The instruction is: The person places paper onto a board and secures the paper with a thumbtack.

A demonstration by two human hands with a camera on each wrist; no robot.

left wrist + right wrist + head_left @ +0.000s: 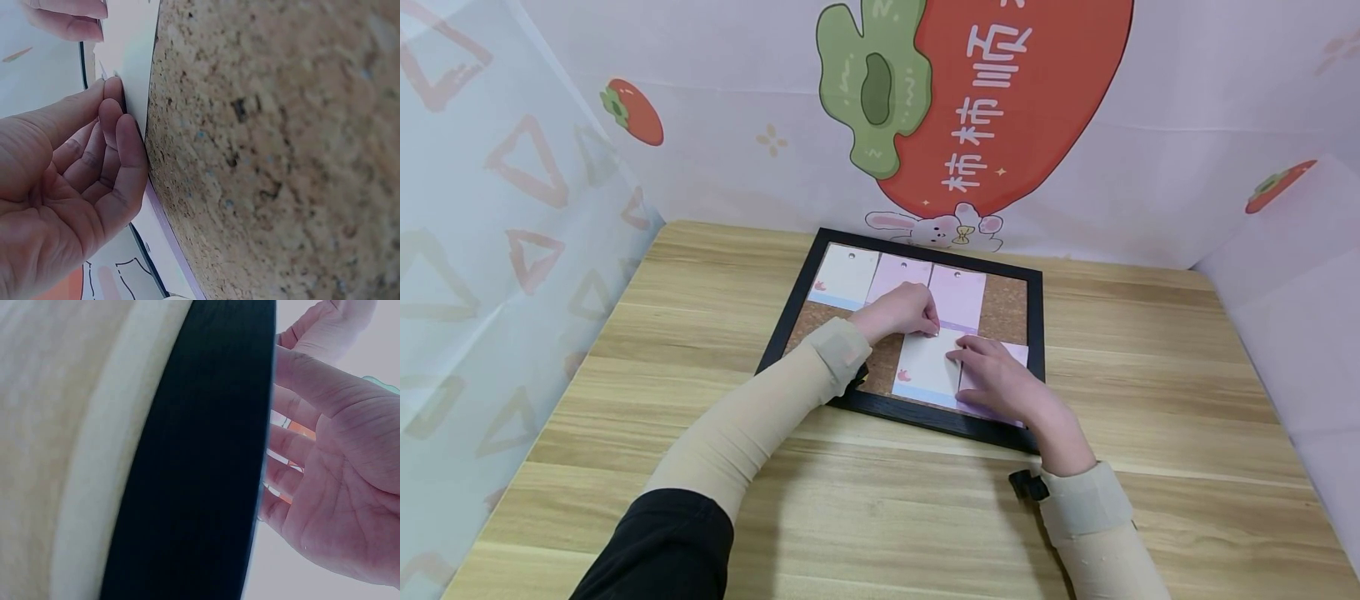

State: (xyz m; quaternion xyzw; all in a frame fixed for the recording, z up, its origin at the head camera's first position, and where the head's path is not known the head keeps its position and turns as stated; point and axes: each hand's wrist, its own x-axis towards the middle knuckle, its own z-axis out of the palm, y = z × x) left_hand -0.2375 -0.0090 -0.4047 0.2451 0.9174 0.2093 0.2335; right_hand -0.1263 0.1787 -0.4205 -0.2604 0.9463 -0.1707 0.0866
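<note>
A cork board [1003,307] in a black frame lies on the table. Silver thumbtacks [957,274] sit at the tops of a white card [842,271] and two lilac cards [958,302] along its upper part. Below them lie another white card [925,371] and a lilac card [1017,354]. My left hand [904,310] pinches a small thumbtack between thumb and forefinger at the white card's top edge; its thin point shows in the left wrist view. The spread fingers of my right hand [1000,375] rest on the lower cards, partly covering the lilac one.
The black frame [925,414] borders the board and lies on the wooden table [880,500]. Behind the table's far edge hangs a printed backdrop [722,167]. A black wrist-camera mount [1028,485] is on the right forearm.
</note>
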